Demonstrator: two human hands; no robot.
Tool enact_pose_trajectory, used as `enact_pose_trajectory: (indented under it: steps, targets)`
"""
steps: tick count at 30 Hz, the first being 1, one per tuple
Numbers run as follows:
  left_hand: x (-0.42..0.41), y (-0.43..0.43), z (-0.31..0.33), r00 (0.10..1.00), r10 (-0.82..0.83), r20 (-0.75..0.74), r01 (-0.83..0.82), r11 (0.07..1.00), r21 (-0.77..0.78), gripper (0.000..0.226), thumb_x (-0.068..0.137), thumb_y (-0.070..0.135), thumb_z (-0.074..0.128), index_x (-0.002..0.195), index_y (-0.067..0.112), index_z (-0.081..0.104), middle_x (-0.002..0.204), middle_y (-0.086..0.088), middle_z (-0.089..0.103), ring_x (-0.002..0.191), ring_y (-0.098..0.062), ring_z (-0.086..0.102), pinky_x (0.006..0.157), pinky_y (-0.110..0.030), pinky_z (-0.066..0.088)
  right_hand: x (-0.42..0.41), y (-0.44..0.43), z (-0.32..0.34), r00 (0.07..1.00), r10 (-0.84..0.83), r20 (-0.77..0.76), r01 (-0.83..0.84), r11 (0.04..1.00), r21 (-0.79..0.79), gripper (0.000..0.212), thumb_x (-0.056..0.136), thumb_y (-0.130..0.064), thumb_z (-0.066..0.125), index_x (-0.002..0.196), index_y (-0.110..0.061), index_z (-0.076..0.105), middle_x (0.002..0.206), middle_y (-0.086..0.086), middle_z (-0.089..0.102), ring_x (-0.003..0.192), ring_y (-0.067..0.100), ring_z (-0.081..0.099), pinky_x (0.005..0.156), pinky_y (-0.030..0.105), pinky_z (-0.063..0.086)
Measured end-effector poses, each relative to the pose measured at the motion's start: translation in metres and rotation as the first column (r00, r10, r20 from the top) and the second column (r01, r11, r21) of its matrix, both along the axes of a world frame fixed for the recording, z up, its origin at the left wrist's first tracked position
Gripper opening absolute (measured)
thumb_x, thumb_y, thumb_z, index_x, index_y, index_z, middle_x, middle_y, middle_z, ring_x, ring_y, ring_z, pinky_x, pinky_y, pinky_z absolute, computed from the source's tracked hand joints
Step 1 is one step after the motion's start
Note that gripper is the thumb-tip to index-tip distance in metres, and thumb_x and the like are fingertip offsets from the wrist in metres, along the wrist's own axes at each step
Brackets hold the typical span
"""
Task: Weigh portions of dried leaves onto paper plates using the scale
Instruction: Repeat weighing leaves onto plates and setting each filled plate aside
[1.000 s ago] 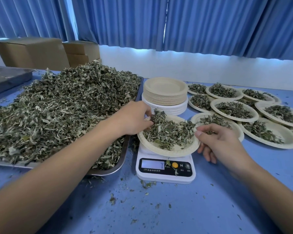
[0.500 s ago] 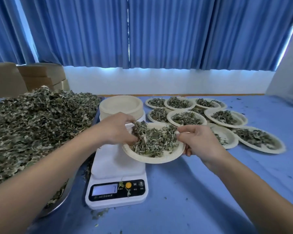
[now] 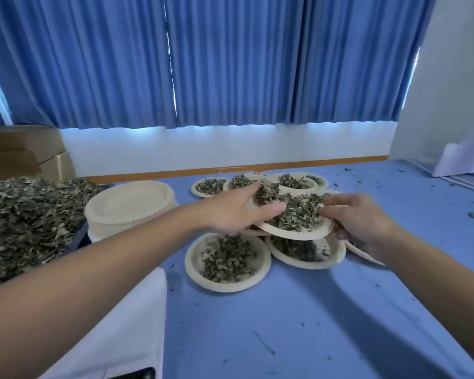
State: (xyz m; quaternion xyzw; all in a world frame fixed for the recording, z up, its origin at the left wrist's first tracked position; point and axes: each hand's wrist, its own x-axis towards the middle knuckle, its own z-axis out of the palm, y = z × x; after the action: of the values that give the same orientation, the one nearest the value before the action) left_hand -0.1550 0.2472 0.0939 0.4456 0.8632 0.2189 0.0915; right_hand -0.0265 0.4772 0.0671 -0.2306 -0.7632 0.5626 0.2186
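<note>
**Weighed portion swings off the scale toward a crowded tabletop**

Carried clear of the white digital kitchen scale (image 3: 132, 337) within the last half second, the round beige paper plate (image 3: 293, 236) and its heap of dried green leaves (image 3: 298, 217) now hang in the air above the filled plates massed toward the far edge of the blue tabletop (image 3: 285, 324). The scale sits bare at the near left edge, partly under the forearm.

The left grip (image 3: 238, 212) clasps the plate's left rim with its thumb laid across the leaves; what its other fingers do underneath cannot be told. The right grip (image 3: 359, 220) pinches the right rim, thumb on top and fingers curled below.

The plate tips slightly toward the camera, directly over the nearest filled paper plate (image 3: 195, 265) and its overlapping neighbour (image 3: 312, 263). The pile stands above the rim, so a further tilt would likely shed flakes into portions already weighed and spoil their weights. Open tabletop between the plates looks scarce. Set down on a neighbour's rim, the thin plate could slide, or buckle if one grip lets go early.

A stack of empty beige paper plates (image 3: 129, 203) and a large heap of loose dried leaves (image 3: 25, 222) wait along the left edge.
</note>
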Motion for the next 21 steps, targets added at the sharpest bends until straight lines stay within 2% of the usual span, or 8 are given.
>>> enact_pose_trajectory:
  steps: [2, 4, 6, 8, 11, 15, 17, 21]
  targets:
    - [-0.015, 0.017, -0.001, 1.0, -0.002, 0.022, 0.003, 1.0, -0.024, 0.141, 0.051, 0.107, 0.039, 0.161, 0.028, 0.0, 0.167, 0.007, 0.015, 0.152, -0.015, 0.021, 0.119, -0.031, 0.021, -0.015, 0.015, 0.007, 0.999, -0.03, 0.042, 0.029, 0.999, 0.043, 0.022, 0.093, -0.004, 0.069, 0.115, -0.003, 0.067, 0.045, 0.0, 0.057, 0.033, 0.013, 0.045, 0.039, 0.024, 0.042]
    - [-0.032, 0.031, 0.0, 1.0, 0.013, -0.017, -0.014, 0.998, -0.065, 0.149, 0.045, 0.105, 0.049, 0.161, 0.028, -0.003, 0.168, 0.007, 0.01, 0.152, -0.017, 0.022, 0.116, -0.029, 0.024, -0.034, 0.026, 0.016, 0.996, -0.049, 0.076, 0.044, 0.997, 0.064, 0.018, 0.095, -0.004, 0.068, 0.112, -0.005, 0.066, 0.041, 0.001, 0.056, 0.032, 0.013, 0.044, 0.04, 0.024, 0.042]
    - [-0.05, 0.043, 0.001, 0.999, 0.025, -0.033, -0.028, 0.997, -0.074, 0.149, 0.045, 0.1, 0.059, 0.161, 0.027, 0.0, 0.168, 0.005, 0.015, 0.151, -0.02, 0.026, 0.111, -0.026, 0.026, -0.054, 0.034, 0.025, 0.993, -0.057, 0.105, 0.05, 0.996, 0.076, 0.012, 0.097, -0.001, 0.064, 0.107, -0.006, 0.063, 0.039, 0.002, 0.056, 0.028, 0.011, 0.045, 0.033, 0.02, 0.038]
    - [-0.07, 0.055, 0.001, 1.0, 0.031, -0.003, -0.031, 0.999, -0.041, 0.141, 0.052, 0.091, 0.069, 0.16, 0.022, 0.01, 0.165, 0.001, 0.026, 0.148, -0.022, 0.032, 0.118, -0.033, 0.029, -0.076, 0.041, 0.03, 0.987, -0.07, 0.142, 0.058, 0.994, 0.088, 0.007, 0.098, 0.001, 0.061, 0.098, -0.006, 0.061, 0.038, 0.003, 0.056, 0.026, 0.01, 0.045, 0.03, 0.017, 0.034]
    - [-0.095, 0.07, -0.006, 0.997, 0.057, 0.053, -0.058, 0.998, 0.013, 0.128, 0.058, 0.077, 0.08, 0.156, 0.019, 0.022, 0.158, 0.002, 0.039, 0.141, -0.021, 0.041, 0.118, -0.041, 0.035, -0.109, 0.052, 0.029, 0.973, -0.096, 0.21, 0.069, 0.989, 0.133, 0.016, 0.1, 0.001, 0.059, 0.084, -0.002, 0.062, 0.04, 0.007, 0.056, 0.025, 0.011, 0.041, 0.03, 0.015, 0.032]
    - [-0.121, 0.085, -0.016, 0.995, 0.072, 0.062, -0.076, 0.995, 0.061, 0.113, 0.06, 0.069, 0.083, 0.149, 0.019, 0.034, 0.145, 0.005, 0.051, 0.132, -0.019, 0.049, 0.11, -0.03, 0.038, -0.149, 0.064, 0.022, 0.954, -0.115, 0.278, 0.062, 0.979, 0.193, 0.005, 0.1, 0.001, 0.058, 0.098, -0.002, 0.06, 0.057, 0.012, 0.055, 0.029, 0.017, 0.041, 0.031, 0.015, 0.031]
    - [-0.132, 0.092, -0.018, 0.994, 0.055, 0.094, -0.062, 0.995, 0.075, 0.104, 0.06, 0.064, 0.084, 0.144, 0.02, 0.043, 0.14, 0.005, 0.057, 0.129, -0.019, 0.054, 0.112, -0.034, 0.039, -0.166, 0.071, 0.016, 0.946, -0.135, 0.295, 0.074, 0.975, 0.208, 0.004, 0.1, 0.0, 0.058, 0.098, -0.001, 0.061, 0.056, 0.014, 0.058, 0.029, 0.017, 0.043, 0.032, 0.017, 0.033]
    - [-0.145, 0.103, -0.028, 0.993, 0.093, 0.072, -0.093, 0.996, 0.004, 0.111, 0.065, 0.065, 0.082, 0.151, 0.013, 0.035, 0.151, -0.003, 0.047, 0.137, -0.027, 0.046, 0.111, -0.03, 0.032, -0.184, 0.078, 0.008, 0.915, -0.153, 0.373, -0.02, 0.907, 0.42, 0.011, 0.096, -0.003, 0.061, 0.086, -0.006, 0.059, 0.071, 0.013, 0.06, 0.051, 0.02, 0.054, 0.045, 0.028, 0.043]
